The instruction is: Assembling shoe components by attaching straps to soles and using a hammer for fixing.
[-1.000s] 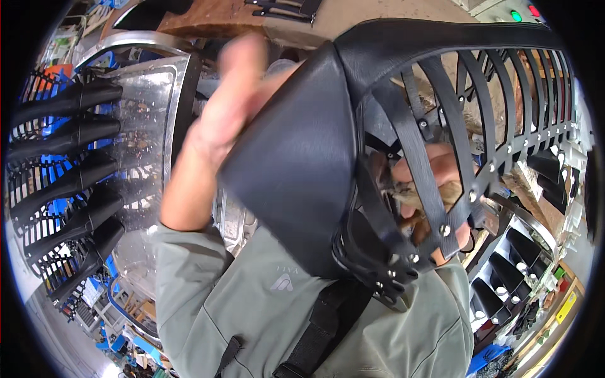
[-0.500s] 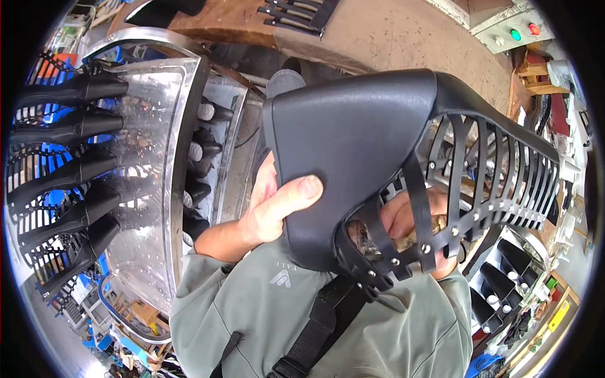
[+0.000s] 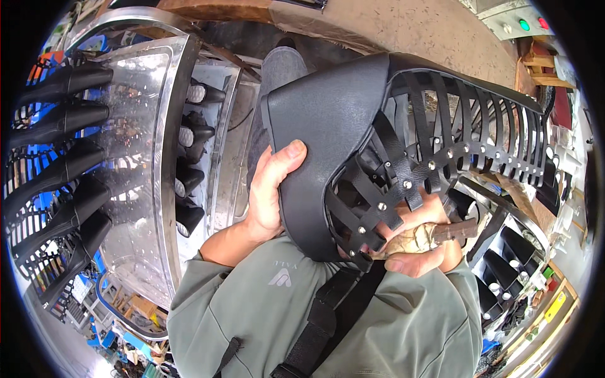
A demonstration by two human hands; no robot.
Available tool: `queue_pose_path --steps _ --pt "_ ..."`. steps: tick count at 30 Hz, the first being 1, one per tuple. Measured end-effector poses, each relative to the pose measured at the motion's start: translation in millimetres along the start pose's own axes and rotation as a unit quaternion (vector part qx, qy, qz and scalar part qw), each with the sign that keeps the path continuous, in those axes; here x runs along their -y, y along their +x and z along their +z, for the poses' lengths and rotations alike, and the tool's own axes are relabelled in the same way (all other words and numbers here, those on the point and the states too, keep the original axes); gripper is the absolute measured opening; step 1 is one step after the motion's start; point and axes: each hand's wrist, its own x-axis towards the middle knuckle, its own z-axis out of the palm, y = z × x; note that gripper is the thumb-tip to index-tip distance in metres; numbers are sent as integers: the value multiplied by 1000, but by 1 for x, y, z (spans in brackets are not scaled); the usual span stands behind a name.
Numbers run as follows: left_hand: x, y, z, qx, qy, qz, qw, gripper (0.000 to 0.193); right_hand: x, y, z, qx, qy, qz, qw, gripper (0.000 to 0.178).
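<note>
A black leather boot upper point(image 3: 334, 104) lies across my lap, its smooth closed part to the left. Toward the right it becomes a cage of narrow straps joined by silver rivets. My left hand point(image 3: 268, 189) grips the left edge, thumb flat on the outside and fingers out of sight behind. At the lower strapped edge, my right hand point(image 3: 423, 213) is closed round a tool with a tape-wrapped handle point(image 3: 416, 239) and a flat brown end sticking out to the right. The tool's other end is hidden by the straps, so its kind cannot be made out.
To my left stands a metal-framed cart point(image 3: 148, 120) with a clear panel and several black strapped boots point(image 3: 53, 120). Another rack point(image 3: 504, 258) with black boots is at right. A brown workbench point(image 3: 353, 25) runs along the far side, with a control panel point(image 3: 510, 25) behind.
The boot upper has turned and tilted, its strapped side now facing up more. My right hand has come out from behind the straps to the lower edge, showing the taped tool.
</note>
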Motion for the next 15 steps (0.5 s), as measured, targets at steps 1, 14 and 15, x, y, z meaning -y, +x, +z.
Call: queue_pose_path --steps 1,14,15 --pt "1 0 -2 -9 -34 9 999 58 5 6 0 7 -20 -3 1000 24" --pt "-27 -15 13 65 36 48 996 55 17 18 11 -53 -130 -110 984 27" --pt "-28 -16 14 62 35 53 996 55 16 23 17 -104 -204 -189 955 30"
